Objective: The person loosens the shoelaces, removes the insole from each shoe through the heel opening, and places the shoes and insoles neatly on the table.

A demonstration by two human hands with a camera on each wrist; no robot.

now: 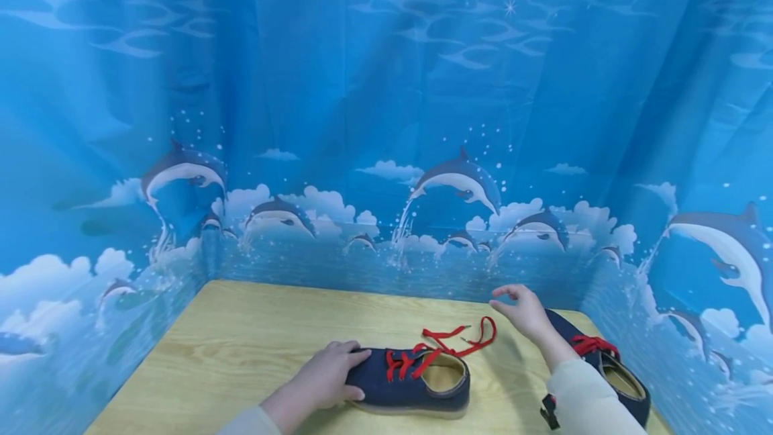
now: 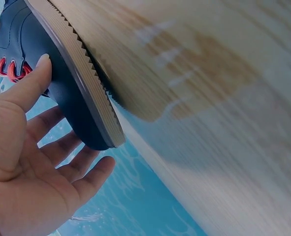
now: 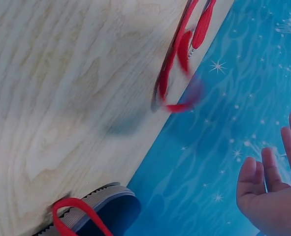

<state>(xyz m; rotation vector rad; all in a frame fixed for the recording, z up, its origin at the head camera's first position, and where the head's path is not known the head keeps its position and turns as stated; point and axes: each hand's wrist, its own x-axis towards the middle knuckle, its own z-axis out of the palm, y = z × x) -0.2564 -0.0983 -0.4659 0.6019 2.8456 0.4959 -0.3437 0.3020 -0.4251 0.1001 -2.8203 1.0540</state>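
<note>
A navy shoe [image 1: 377, 381] with a tan sole stands sideways on the table, toe to the left. My left hand [image 1: 326, 374] holds it round the toe; in the left wrist view the thumb [image 2: 39, 78] lies against the upper and the other fingers are on the far side. Its red lace [image 1: 486, 341] is threaded near the toe end, and the long loose ends trail behind the opening. My right hand [image 1: 524, 314] hovers above the table's back right with fingers loosely bent and nothing in them, just right of the lace loop.
A second navy shoe [image 1: 561, 326] with a tied red lace [image 1: 594, 344] stands at the right edge, partly hidden by my right forearm. A black strap piece [image 1: 548, 411] hangs by that sleeve. Blue dolphin-print curtain [image 1: 374, 153] encloses the wooden table [image 1: 241, 327].
</note>
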